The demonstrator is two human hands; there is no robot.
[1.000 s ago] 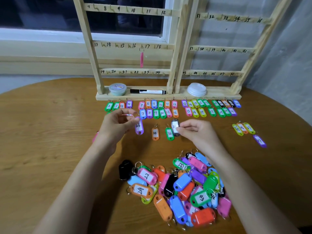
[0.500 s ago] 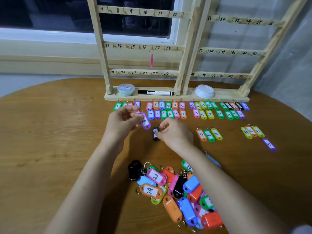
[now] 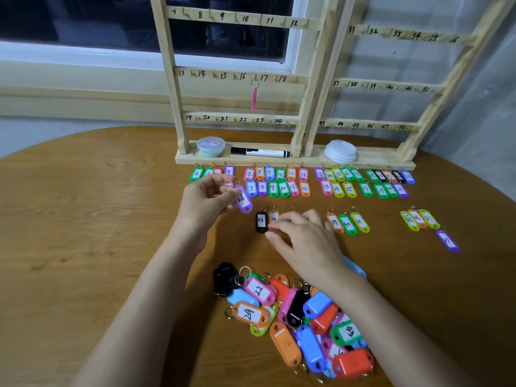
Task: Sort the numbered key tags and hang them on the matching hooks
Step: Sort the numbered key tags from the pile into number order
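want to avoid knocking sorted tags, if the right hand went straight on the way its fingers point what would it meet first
Probably the black tag 33, lying just left of the fingertips of the right hand; that hand covers part of the orange tag 34 beside it. Whether they touch is unclear.

26: purple tag [image 3: 243,199]; 33: black tag [image 3: 261,220]; 22: pink tag [image 3: 259,289]; 24: orange tag [image 3: 249,314]; 8–12: top rail [image 3: 245,19].

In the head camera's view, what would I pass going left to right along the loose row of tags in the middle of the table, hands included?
Left hand holding purple tag 26 → black tag 33 → orange tag 34 → right hand → orange tag 39 → green tag 40 → yellow-green tag 41.
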